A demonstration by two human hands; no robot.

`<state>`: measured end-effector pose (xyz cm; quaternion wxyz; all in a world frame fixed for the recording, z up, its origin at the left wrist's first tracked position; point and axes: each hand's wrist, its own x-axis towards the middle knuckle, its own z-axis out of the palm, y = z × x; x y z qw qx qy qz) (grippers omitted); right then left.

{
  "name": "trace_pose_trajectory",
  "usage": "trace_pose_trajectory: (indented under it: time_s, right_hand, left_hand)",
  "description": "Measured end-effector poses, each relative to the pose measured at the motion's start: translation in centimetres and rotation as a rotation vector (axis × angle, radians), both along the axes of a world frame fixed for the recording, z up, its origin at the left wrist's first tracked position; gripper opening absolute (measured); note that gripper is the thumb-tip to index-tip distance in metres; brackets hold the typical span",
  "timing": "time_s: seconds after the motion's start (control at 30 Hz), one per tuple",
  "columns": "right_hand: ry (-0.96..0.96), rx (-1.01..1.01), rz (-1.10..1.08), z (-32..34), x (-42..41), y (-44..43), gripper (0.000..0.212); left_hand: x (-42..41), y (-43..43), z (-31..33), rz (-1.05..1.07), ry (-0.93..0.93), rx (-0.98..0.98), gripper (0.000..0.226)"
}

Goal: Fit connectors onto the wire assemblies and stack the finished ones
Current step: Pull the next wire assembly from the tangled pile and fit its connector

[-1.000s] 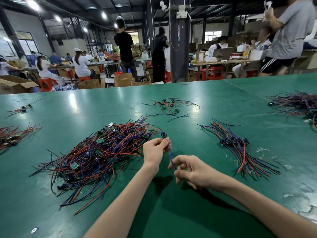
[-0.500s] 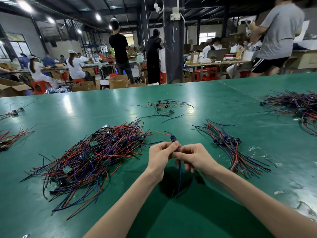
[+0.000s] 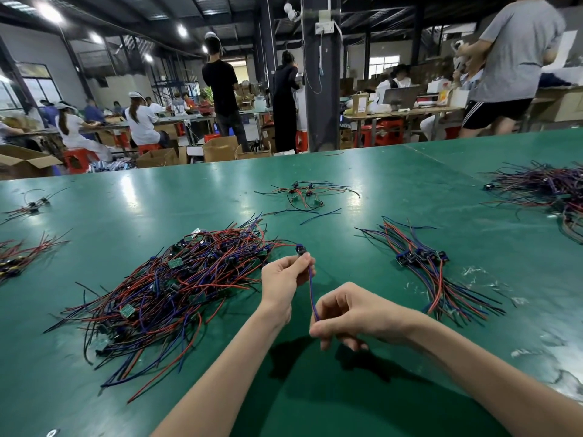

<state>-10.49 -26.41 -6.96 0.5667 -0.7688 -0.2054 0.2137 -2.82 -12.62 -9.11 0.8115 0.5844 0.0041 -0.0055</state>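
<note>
right of the tangled pile point(image 3: 164, 288): blue wire point(image 3: 311, 294) pinched just under its connector point(image 3: 300, 249) by the left hand point(image 3: 284, 279), lower end pinched by the right hand point(image 3: 353, 313), above the table point(image 3: 315, 405). probably light and floppy, so best gripped at the hard connector. finished stack point(image 3: 432, 272) farther right.

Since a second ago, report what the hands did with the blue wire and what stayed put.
Half a second ago both hands met at the connector. The right hand has since slid down the blue wire toward the person and pinches its lower end. The left hand keeps pinching just under the connector. The tangled wire pile and the finished stack lie as before.
</note>
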Motion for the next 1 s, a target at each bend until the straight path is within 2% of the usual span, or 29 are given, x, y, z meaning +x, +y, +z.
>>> trace_pose_trajectory:
  time_s: [0.1,0.17,0.23,0.27,0.37,0.43,0.5,0.7,0.87,0.9,1.0]
  right_hand:
    - [0.092,-0.058,0.086,0.7,0.5,-1.0,0.016]
    - [0.128,-0.120,0.106,1.1,1.0,-1.8,0.038]
    - [0.137,-0.156,0.017,1.4,1.6,-2.3,0.060]
    - [0.123,-0.148,-0.065,1.4,1.8,-2.4,0.063]
    - [0.031,-0.007,-0.297,0.6,2.4,-2.4,0.046]
    - [-0.019,0.079,-0.363,0.2,2.5,-2.2,0.028]
    - [-0.027,0.110,-0.392,0.1,2.6,-2.1,0.019]
    - [-0.095,0.164,-0.567,1.6,3.8,-3.3,0.016]
    - [-0.108,0.357,-0.802,3.8,5.4,-8.6,0.014]
    - [-0.081,0.330,-0.829,3.7,5.5,-9.8,0.015]
    - [0.045,0.058,-0.907,2.6,5.3,-12.6,0.019]
  left_hand:
    - [-0.3,-0.3,0.1,-0.036,0.012,-0.019,0.017]
    - [-0.5,-0.4,0.2,-0.064,0.037,-0.057,0.016]
    - [-0.9,-0.6,0.4,-0.115,0.067,-0.084,0.013]
    - [-1.1,-0.8,0.4,-0.146,0.079,-0.086,0.013]
    - [-1.9,-1.4,0.2,-0.213,0.085,-0.065,0.014]
    - [-2.4,-1.9,0.0,-0.224,0.083,-0.050,0.014]
    - [-2.5,-2.1,0.0,-0.219,0.088,-0.065,0.012]
    - [-2.4,-2.2,-0.1,-0.237,0.130,-0.181,0.014]
    - [-2.4,-1.9,0.2,-0.233,0.167,-0.165,0.017]
    - [-2.4,-1.9,0.2,-0.237,0.171,-0.163,0.020]
    - [-2.3,-1.8,0.2,-0.238,0.177,-0.160,0.027]
